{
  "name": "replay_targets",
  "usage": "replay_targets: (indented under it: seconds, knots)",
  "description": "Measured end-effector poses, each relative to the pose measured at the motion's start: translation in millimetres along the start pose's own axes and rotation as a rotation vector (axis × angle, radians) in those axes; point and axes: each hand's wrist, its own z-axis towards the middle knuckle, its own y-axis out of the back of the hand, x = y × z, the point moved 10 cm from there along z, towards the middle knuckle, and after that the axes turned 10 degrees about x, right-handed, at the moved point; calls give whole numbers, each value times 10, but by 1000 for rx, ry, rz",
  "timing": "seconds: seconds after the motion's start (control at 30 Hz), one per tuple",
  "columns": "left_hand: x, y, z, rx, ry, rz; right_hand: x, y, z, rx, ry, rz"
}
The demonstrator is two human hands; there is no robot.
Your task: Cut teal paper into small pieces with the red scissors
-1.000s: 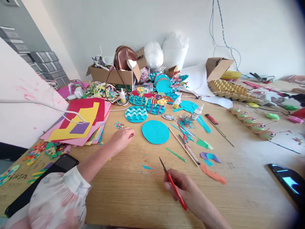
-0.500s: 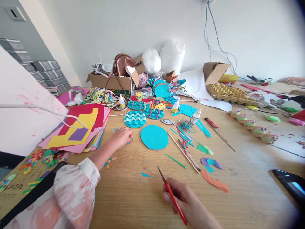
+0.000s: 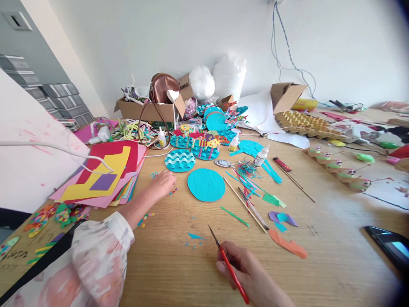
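My left hand (image 3: 162,185) rests on the table with its fingers pinched together and pointing down, beside tiny coloured paper bits (image 3: 173,191). Whatever lies between those fingertips is hidden. A blue disc (image 3: 206,184) lies flat just right of this hand, and a blue disc with wavy strips (image 3: 180,160) sits beyond it. Nearer the front, my right hand (image 3: 239,266) grips red-handled scissors (image 3: 231,270), seen edge-on, with the dark pointed tip aimed away from me. Left of that tip is a blue paper scrap (image 3: 195,236) among small crumbs.
Stacked coloured sheets (image 3: 99,175) lie at left. Wooden sticks (image 3: 244,204), paper strips and a glue bottle (image 3: 261,156) are right of the disc. Finished-looking blue pieces (image 3: 206,150), a cardboard box (image 3: 143,111) and an egg tray (image 3: 306,123) stand behind. A phone (image 3: 388,247) is far right.
The view has shifted very slightly. Both hands keep nearly the same place and pose, and the scissors stay in my right hand.
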Motion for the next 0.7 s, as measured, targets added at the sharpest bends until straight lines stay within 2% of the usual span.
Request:
replay_targets:
  seconds: [0.17,0.33,0.53,0.7]
  knots:
    - [-50,5,-26,-34,-23,6,36,-21,0,23,-21,19]
    - [-15,6,-47,-74,-11,-54,78,-19,5,30,-23,1]
    - [165,79,-20,-123,45,-225,65,-27,1,44,-47,6]
    - [363,287,-96,-167,92,-464,20,-29,4,20,-36,82]
